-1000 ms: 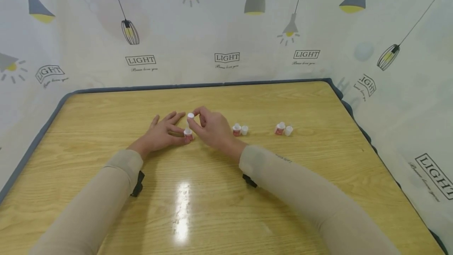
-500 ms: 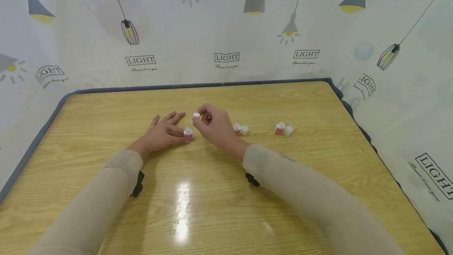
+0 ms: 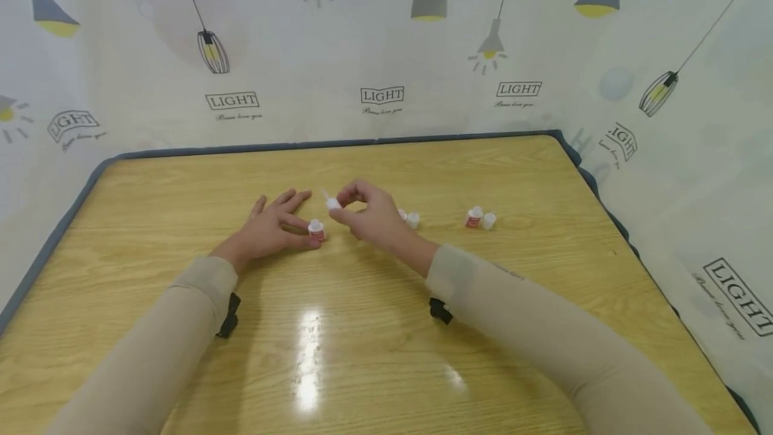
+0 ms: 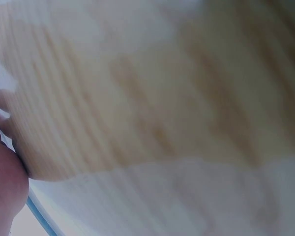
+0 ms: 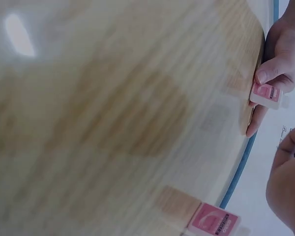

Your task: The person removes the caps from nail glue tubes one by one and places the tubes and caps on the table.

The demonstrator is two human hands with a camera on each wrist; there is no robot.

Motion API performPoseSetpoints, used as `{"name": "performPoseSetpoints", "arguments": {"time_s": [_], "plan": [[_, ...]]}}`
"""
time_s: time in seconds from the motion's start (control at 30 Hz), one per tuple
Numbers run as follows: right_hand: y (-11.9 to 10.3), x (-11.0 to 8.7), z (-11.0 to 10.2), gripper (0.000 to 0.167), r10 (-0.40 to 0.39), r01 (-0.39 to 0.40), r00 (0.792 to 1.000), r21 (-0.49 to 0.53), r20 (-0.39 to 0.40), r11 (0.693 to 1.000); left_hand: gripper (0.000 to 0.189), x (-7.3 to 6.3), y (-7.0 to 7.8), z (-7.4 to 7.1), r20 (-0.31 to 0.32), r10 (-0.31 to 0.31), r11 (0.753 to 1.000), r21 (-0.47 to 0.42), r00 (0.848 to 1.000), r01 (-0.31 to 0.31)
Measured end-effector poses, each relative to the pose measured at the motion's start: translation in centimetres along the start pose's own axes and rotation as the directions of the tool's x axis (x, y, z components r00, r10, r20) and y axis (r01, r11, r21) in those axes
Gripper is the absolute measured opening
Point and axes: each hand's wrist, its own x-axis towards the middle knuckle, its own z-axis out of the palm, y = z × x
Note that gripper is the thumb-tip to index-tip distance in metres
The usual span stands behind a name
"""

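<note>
My left hand [image 3: 268,230] lies low on the table and steadies a small red-and-white bottle [image 3: 317,231] between thumb and index finger, its other fingers spread. In the right wrist view its thumb presses the pink label of that bottle [image 5: 265,95]. Just above and right of the bottle, my right hand [image 3: 371,213] pinches a small white cap [image 3: 333,204] with thumb and forefinger. A thin translucent stem [image 3: 326,193] sticks out of the cap toward the upper left. The left wrist view catches only the edge of the left hand [image 4: 7,182].
Behind the right hand, a second bottle [image 3: 402,214] is mostly hidden, with a loose white cap [image 3: 413,220] beside it. Farther right stand a third bottle [image 3: 474,217] and another cap [image 3: 489,221]. A printed curtain [image 3: 314,66] surrounds the wooden table [image 3: 374,354].
The right hand has lifted the white cap away from the bottle, moved slightly right and tilted it, so its stem now points up and left. The left hand keeps its hold.
</note>
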Motion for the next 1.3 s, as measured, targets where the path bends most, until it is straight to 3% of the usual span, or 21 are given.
{"name": "performPoseSetpoints", "arguments": {"time_s": [0.13,0.4,0.77,1.03,1.3], "plan": [[-0.1,-0.1,0.5,0.037,0.051,-0.048,0.998,-0.081,0.038,0.996,0.047,0.1,-0.1,0.0,-0.002,0.009,1.0,0.017,1.0,-0.009],[0.8,-0.4,1.3,0.025,0.052,-0.059,0.998,-0.335,-0.032,0.94,0.048,0.1,-0.1,0.1,-0.01,0.008,1.0,0.007,1.0,-0.008],[2.6,-0.4,1.4,0.02,0.076,-0.045,0.995,-0.417,0.058,0.908,0.047,-0.1,0.1,0.2,-0.007,0.009,1.0,-0.014,1.0,-0.009],[2.5,-0.2,1.7,0.023,0.048,-0.003,0.996,-0.494,0.078,0.87,0.045,-0.1,0.0,0.1,-0.005,0.009,1.0,-0.005,1.0,-0.009],[2.8,0.4,1.7,0.021,0.037,0.014,0.996,-0.521,0.086,0.854,0.047,-0.1,0.0,0.1,-0.006,0.006,1.0,0.012,1.0,-0.006]]}}
